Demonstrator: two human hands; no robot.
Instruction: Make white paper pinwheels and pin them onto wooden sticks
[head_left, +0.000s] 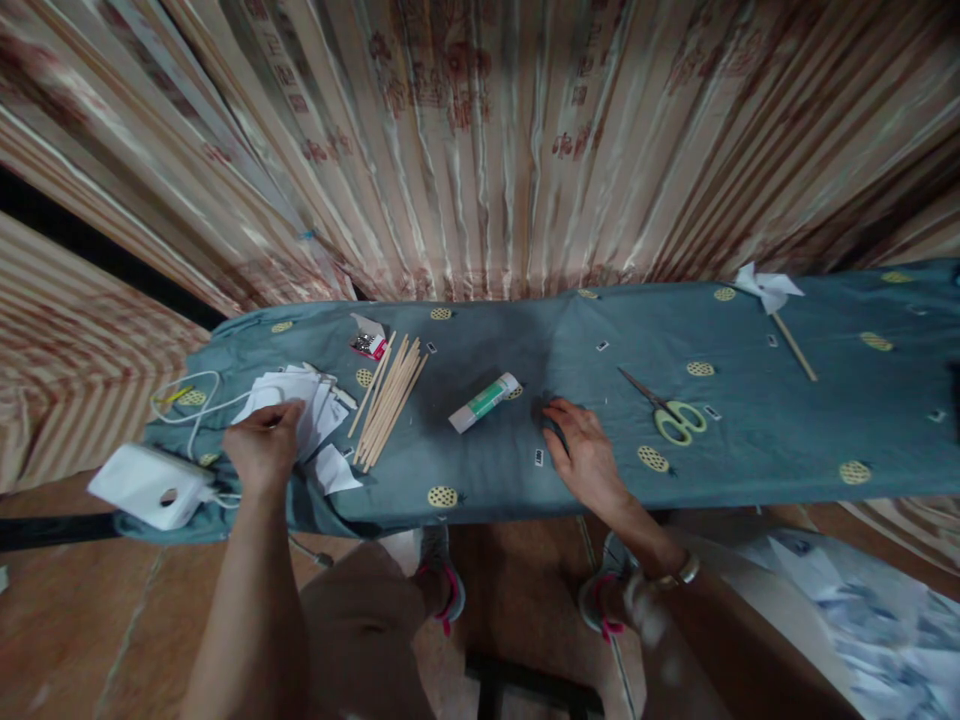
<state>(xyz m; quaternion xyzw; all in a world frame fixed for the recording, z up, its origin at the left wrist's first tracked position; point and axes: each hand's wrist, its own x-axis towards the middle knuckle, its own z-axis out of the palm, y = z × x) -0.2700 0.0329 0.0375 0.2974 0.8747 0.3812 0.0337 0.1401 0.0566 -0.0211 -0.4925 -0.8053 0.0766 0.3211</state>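
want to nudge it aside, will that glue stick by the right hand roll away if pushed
Probably: the glue stick looks cylindrical and lies on its side, so a sideways push may roll it. The cloth-covered board should slow it. It seems small and light.

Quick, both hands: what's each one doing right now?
Left hand: closed, pinching the white paper pieces.
Right hand: open, flat on the blue cloth, holding nothing.
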